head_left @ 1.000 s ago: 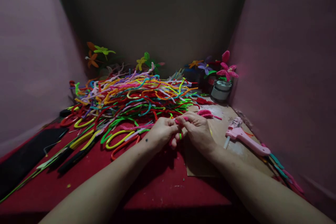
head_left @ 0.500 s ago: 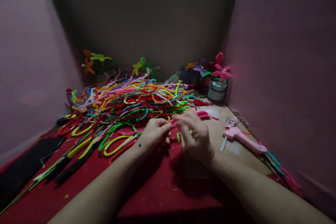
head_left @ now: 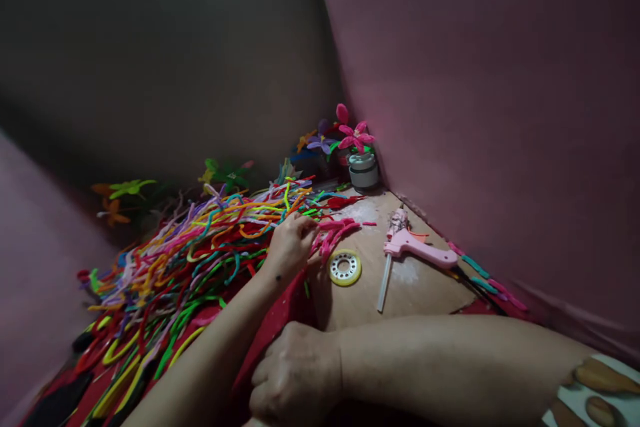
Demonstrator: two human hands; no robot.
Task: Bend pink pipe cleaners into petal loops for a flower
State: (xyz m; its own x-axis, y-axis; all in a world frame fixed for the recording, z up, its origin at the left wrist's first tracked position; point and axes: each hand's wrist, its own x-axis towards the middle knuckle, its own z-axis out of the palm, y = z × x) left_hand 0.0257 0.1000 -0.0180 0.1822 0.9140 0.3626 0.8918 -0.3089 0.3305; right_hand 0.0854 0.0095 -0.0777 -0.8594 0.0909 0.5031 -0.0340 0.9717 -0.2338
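Note:
My left hand (head_left: 293, 243) is closed, thumb and fingers pinched at one end of the pink pipe cleaner pieces (head_left: 340, 235) on the brown board. Several of these looped pink pieces lie together at its fingertips. My right hand (head_left: 300, 370) is curled into a fist near the front of the red table covering, below the left hand. Its fingers face away, so anything inside is hidden. To the right of my left hand lies a flat yellow ring with a silver, holed centre (head_left: 345, 267). A pink glue gun (head_left: 420, 248) with a clear glue stick rests on the board (head_left: 365, 300).
A big heap of coloured pipe cleaners (head_left: 200, 240) covers the left. Pipe cleaner flowers stand at the back, one pink flower (head_left: 356, 137) above a grey container (head_left: 363, 173). Yellow-handled pliers (head_left: 117, 387) lie front left. A pink wall (head_left: 475, 113) bounds the right side.
The view has swung right and tilted. My hands have parted: the right drew back toward the table's front as a fist, the left reached to the pink pieces. The yellow ring now shows.

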